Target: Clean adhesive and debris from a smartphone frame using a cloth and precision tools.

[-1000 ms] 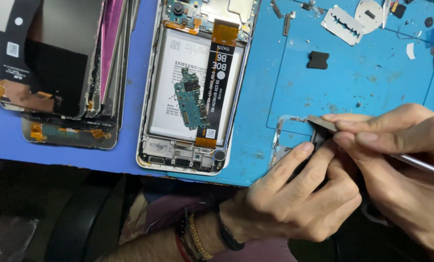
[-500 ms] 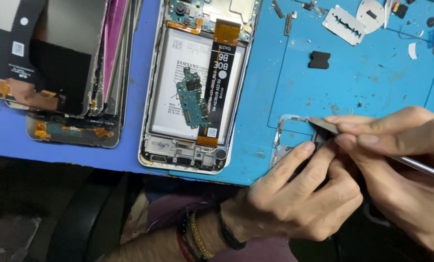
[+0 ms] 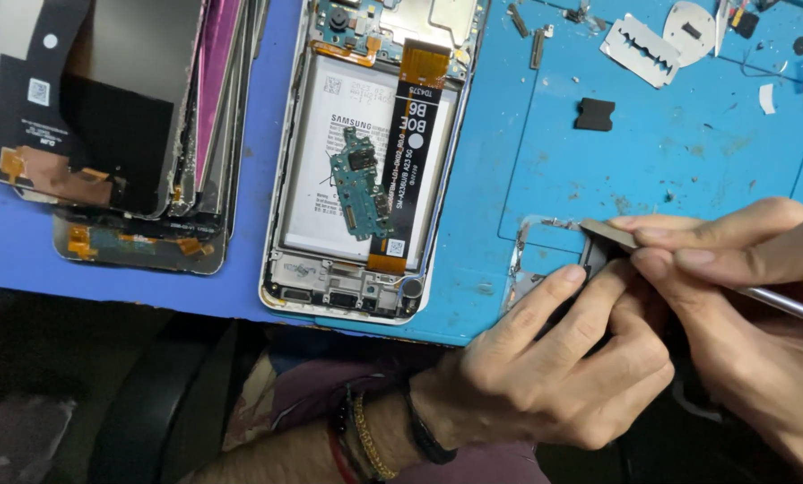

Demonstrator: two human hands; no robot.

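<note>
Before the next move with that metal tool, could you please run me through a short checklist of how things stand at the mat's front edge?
1. Left hand steadies the small dark part on the blue mat: ok.
2. Right hand has a grip on the thin metal tool: ok.
3. Flat tool tip rests at the part's top edge: ok.
4. How far the tip sits under the part: cannot tell, fingers hide it.
5. Opened phone with its loose green board lies apart from both hands: ok.
6. Razor blade lies exposed at the mat's far edge: not ok.
</note>
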